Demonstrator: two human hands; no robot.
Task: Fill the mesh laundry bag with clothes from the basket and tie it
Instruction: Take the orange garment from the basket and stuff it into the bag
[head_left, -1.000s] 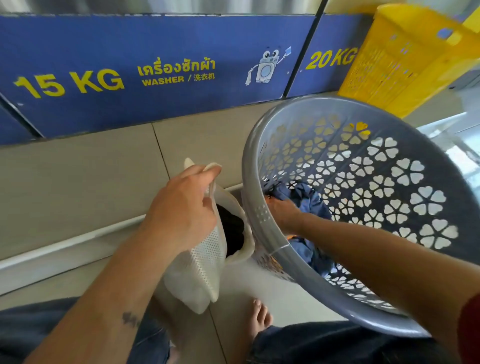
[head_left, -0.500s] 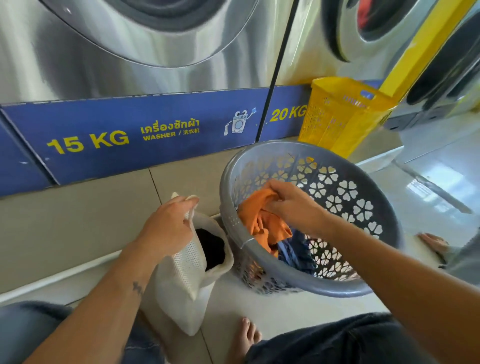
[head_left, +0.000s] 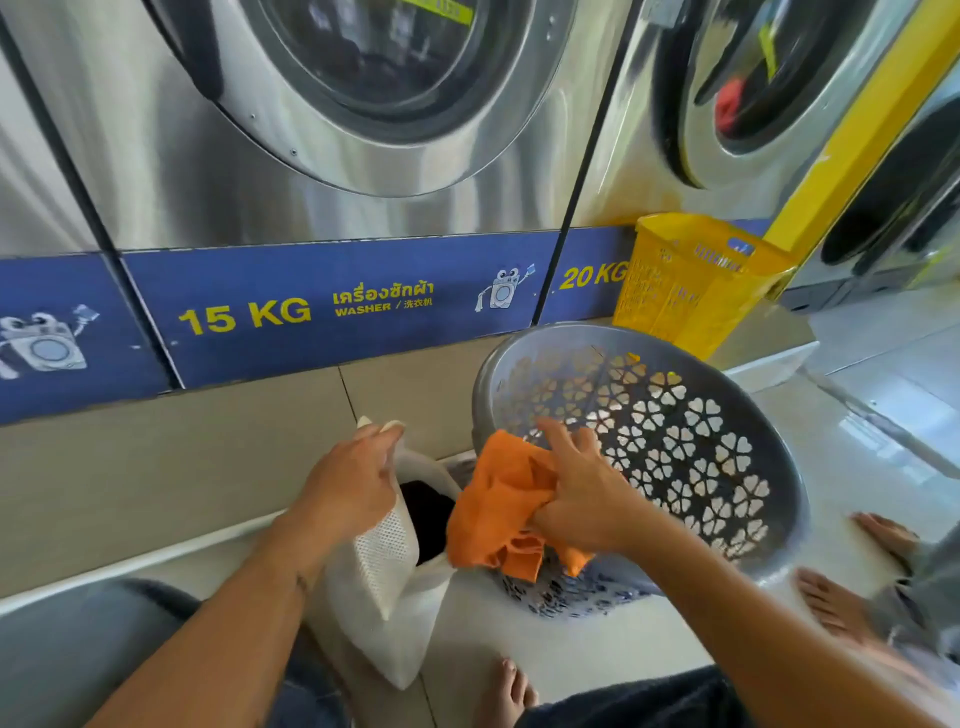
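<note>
A white mesh laundry bag (head_left: 387, 582) stands on the floor, its mouth open with dark cloth inside. My left hand (head_left: 350, 488) grips the bag's near rim and holds it open. My right hand (head_left: 582, 499) is shut on an orange garment (head_left: 498, 506), which hangs over the near rim of the grey round basket (head_left: 727, 467), between basket and bag mouth. The basket is tilted toward me, with flower-shaped holes in its wall.
Steel washing machines (head_left: 332, 130) with a blue 15 KG strip stand right behind. A yellow plastic basket (head_left: 691, 280) sits on the tiled ledge at the back right. Another person's bare feet (head_left: 841, 603) are at the right; my own foot (head_left: 506, 691) is below.
My right hand has pulled the orange garment out of the basket and carried it left toward the bag mouth. The view has tilted up. My left hand stays on the bag rim.
</note>
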